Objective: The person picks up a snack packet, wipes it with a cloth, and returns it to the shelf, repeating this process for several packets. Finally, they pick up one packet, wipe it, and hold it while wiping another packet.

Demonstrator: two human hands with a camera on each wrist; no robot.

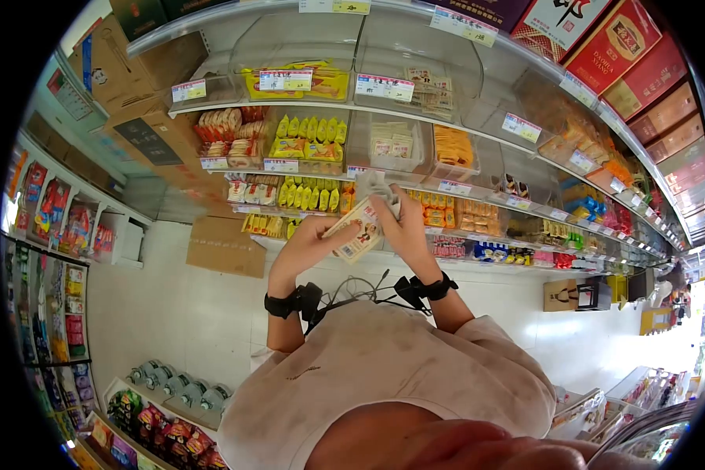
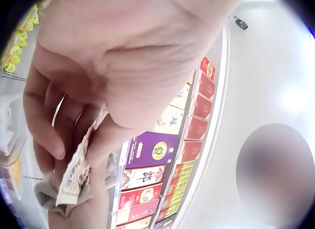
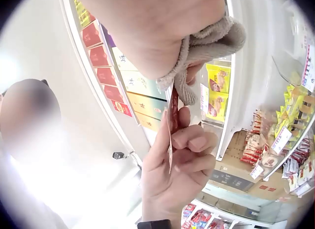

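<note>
In the head view a flat cream packet with printed figures [image 1: 360,235] is held in front of the chest. The left hand [image 1: 312,247] grips its lower left part, thumb on the printed face. At its upper right, the right hand [image 1: 403,231] holds a grey cloth [image 1: 372,186] against the packet. The left wrist view shows the packet [image 2: 78,175] edge-on between the left hand's [image 2: 98,81] thumb and fingers, the cloth behind it. In the right wrist view the cloth [image 3: 211,47] hangs from the right hand [image 3: 157,37], beside the thin packet edge.
Shelves with snack bins and price tags [image 1: 385,86] stand ahead, with red boxes [image 1: 619,47] at the upper right. A flattened cardboard piece [image 1: 225,247] lies on the floor by the shelf. Large water bottles [image 1: 180,384] stand at the lower left, and more shelves line the left side.
</note>
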